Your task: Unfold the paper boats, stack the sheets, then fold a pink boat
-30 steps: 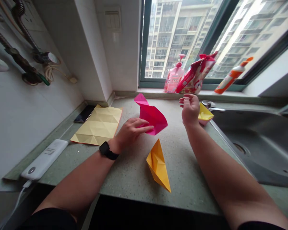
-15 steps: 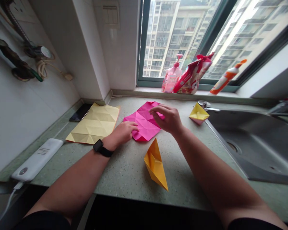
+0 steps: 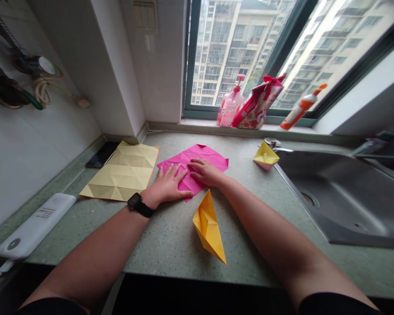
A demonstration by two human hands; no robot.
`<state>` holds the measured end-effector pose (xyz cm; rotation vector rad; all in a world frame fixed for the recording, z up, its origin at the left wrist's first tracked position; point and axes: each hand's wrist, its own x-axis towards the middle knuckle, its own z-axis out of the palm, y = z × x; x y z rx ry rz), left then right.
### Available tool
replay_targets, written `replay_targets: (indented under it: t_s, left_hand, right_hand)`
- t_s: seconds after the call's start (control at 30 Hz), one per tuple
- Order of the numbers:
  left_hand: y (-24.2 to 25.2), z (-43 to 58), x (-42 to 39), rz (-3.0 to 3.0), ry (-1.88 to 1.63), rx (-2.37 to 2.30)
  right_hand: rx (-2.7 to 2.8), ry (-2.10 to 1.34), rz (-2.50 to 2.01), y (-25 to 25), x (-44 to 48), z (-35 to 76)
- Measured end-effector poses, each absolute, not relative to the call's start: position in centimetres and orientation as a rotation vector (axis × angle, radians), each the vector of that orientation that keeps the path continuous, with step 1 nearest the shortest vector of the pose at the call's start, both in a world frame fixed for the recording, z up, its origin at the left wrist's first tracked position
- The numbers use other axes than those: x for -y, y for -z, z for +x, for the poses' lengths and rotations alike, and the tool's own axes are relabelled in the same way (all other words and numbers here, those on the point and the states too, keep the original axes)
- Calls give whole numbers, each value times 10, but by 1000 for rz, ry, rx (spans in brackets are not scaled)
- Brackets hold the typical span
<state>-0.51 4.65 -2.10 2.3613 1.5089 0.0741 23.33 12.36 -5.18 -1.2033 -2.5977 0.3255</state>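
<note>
A creased pink origami sheet (image 3: 205, 157) lies flat on the speckled green stone countertop (image 3: 170, 249). My left hand (image 3: 170, 185) rests on its lower left part with the fingers spread, and a black watch (image 3: 136, 204) sits on that wrist. My right hand (image 3: 206, 172) lies flat on the sheet beside it, holding nothing. Left of them lies a pale yellow creased sheet (image 3: 123, 173). A folded orange-yellow paper boat (image 3: 208, 227) sits just below the hands, apart from them. A smaller yellow and pink paper boat (image 3: 265, 156) stands to the right.
A white power bank (image 3: 36, 225) with a cable and a dark phone (image 3: 101, 154) lie at the left. A steel sink (image 3: 341, 197) and faucet (image 3: 272, 143) are at the right. A pink pump bottle (image 3: 230, 107), red pouch (image 3: 258, 105) and orange-capped bottle (image 3: 298, 113) stand on the window sill.
The pink sheet, raised and curled a second ago, now lies flat. My right hand has moved left from near the small boat onto the sheet. The view has shifted slightly.
</note>
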Motion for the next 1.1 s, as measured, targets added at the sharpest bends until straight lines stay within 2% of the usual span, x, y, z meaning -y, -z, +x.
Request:
replay_targets:
  t_s: [0.53, 0.83, 1.0, 1.1]
  left_hand:
    - [23, -6, -47, 2344, -52, -1503]
    - [27, -6, -49, 2360, -67, -1496]
    - [31, -6, -51, 2360, -125, -1462]
    - [30, -5, -51, 2347, -148, -1461]
  right_hand:
    - [2559, -214, -1615, 55, -230, 244]
    - [2496, -160, -1793, 54, -209, 297]
    - [2211, -94, -2035, 43, -193, 325]
    - [2143, -17, -1929, 28, -181, 310]
